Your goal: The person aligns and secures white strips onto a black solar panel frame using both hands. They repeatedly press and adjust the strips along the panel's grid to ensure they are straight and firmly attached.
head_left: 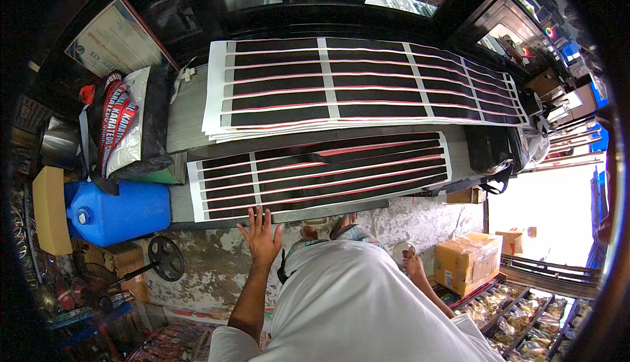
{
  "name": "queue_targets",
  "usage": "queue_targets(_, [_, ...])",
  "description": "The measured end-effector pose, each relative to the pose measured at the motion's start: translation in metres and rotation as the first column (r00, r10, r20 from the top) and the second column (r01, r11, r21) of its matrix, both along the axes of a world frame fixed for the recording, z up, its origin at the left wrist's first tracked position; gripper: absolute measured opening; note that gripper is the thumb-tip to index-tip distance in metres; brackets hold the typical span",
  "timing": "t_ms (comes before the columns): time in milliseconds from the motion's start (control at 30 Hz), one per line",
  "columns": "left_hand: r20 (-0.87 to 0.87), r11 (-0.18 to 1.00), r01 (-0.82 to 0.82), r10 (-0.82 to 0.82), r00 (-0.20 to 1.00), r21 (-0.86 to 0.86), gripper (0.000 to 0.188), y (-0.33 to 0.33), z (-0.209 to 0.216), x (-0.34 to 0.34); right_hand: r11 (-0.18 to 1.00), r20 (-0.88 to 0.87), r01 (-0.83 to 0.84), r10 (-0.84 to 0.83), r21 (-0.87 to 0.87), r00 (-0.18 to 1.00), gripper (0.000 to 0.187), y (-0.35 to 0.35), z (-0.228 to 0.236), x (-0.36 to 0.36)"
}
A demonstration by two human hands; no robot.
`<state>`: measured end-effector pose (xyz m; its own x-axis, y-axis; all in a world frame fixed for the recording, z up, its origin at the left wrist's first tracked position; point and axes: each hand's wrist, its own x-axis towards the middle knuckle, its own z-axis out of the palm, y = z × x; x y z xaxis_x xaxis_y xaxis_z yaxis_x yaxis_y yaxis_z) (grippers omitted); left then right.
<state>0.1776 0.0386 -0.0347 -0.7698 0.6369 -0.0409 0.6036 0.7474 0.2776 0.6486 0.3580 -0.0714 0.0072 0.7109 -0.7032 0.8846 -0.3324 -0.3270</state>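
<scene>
My left hand [261, 236] lies with its fingers spread at the near edge of the bench, the fingertips by the lower border of a striped sheet [328, 173]. That sheet is white with long black bands edged in thin red lines; one strip near its far side looks partly lifted or twisted. Down by my right side, my right hand [413, 265] is closed on a round pale roll [401, 250], which looks like tape; its details are too small to tell. Beyond the near sheet lies a stack of larger striped sheets [367, 80] with similar black bands.
At the bench's left end are a blue jerrycan [125, 210], a plastic-wrapped package [134, 122] and a framed certificate [118, 37]. A black bundle [489, 149] sits at the right end. Lower right, a cardboard box [467, 263] stands beside racks of bagged goods [518, 322]. A handwheel [166, 258] stands lower left.
</scene>
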Motion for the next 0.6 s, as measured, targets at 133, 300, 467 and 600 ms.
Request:
queue_targets(133, [0.098, 0.998, 0.058, -0.060, 0.993, 0.033, 0.069, 0.014, 0.008, 0.000, 0.999, -0.076, -0.044, 0.046, 0.031, 0.996, 0.079, 0.008, 0.000, 0.001])
queue_targets(300, [0.131, 0.991, 0.137, -0.137, 0.982, 0.008, 0.075, 0.044, 0.007, 0.016, 0.977, -0.224, 0.148, -0.112, 0.151, 0.968, 0.072, 0.044, -0.017, -0.009])
queue_targets(467, [0.048, 0.996, 0.083, -0.081, 0.996, -0.040, 0.078, 0.057, 0.001, 0.031, 0.894, -0.433, 0.420, -0.320, 0.156, 0.843, 0.062, 0.119, 0.033, -0.049])
queue_targets(600, [0.045, 0.998, -0.039, 0.042, 0.998, -0.052, 0.074, 0.081, 0.006, 0.049, 0.892, -0.471, 0.364, -0.207, 0.270, 0.857, 0.041, 0.204, 0.058, -0.047])
